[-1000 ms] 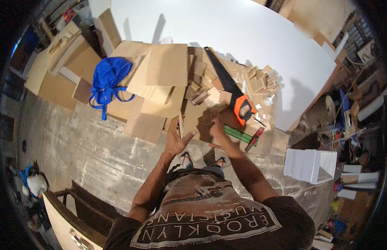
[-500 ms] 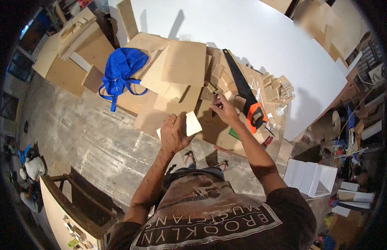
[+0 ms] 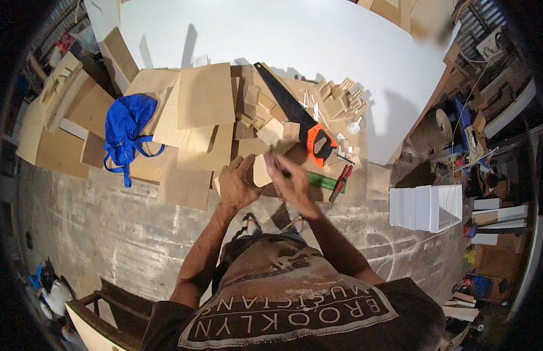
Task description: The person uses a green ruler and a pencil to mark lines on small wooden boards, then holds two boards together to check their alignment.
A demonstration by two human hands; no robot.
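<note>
My left hand is closed on a small pale wooden board, held above the near edge of the work table. Beside its right edge is my right hand, fingers curled and smeared by motion. Whatever it may pinch is hidden. Just beyond both hands lie small wooden blocks. A handsaw with a black blade and orange handle rests to their right. Closer in, a green flat piece and a red and black clamp-like tool lie to the right of my right hand.
Larger wooden panels are stacked left of the blocks, with a blue cloth bag beyond them. Drilled blocks stand back right. A big white sheet spans the far side. White box-like pieces stand at the right.
My right hand has come back from the blocks to the board in my left hand. The view has turned, so the table's things appear farther left.
</note>
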